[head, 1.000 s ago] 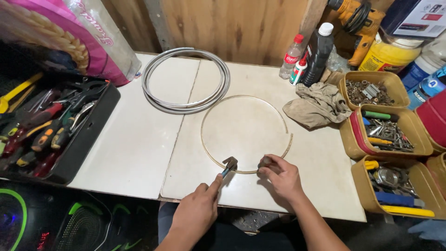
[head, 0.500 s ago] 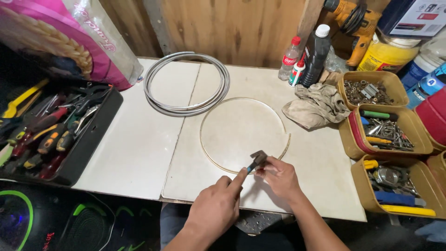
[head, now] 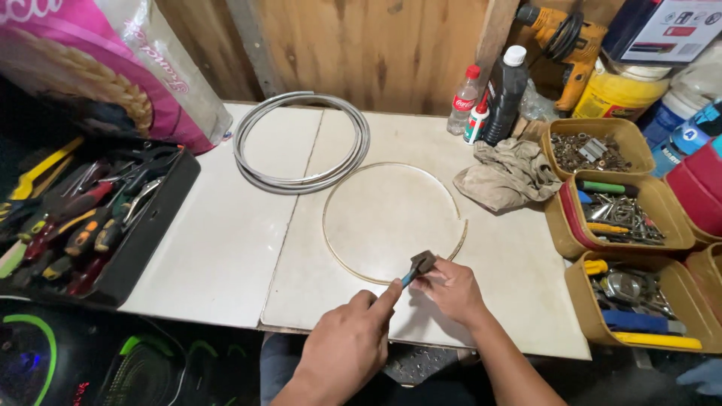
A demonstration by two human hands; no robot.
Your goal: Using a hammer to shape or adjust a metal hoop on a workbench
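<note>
Wooden planks back a pale, worn surface (head: 226, 248) crowded at both ends. At the far left a big pink-and-clear plastic sack (head: 113, 68) leans over a black tray of red- and yellow-handled hand tools (head: 83, 218). Next comes a grey coil of cable (head: 301, 143), then a thin brass-coloured wire ring (head: 391, 222) lying flat, its ends not quite meeting on the right side.

At the ring's near edge the left hand (head: 350, 346) is curled in a closed grip around blue-handled pliers (head: 417, 267), whose head sits on or just at the wire. The right hand (head: 451, 289) pinches the wire beside that head, fingers pressed down.

Those fingertips lie so close to the pliers that a slip could nip them, I'd say, and the springy ring could jump or kink if the hold loosens.

Further right lies a crumpled beige rag (head: 508, 177). Behind it stand a small clear bottle with a red cap and red label (head: 464, 101) and a tall black bottle with a white cap (head: 504, 94). Tan plastic bins of screws and bits (head: 602, 162) line the right edge, under a yellow drill (head: 571, 45) and a dark box with a white label (head: 665, 30).
</note>
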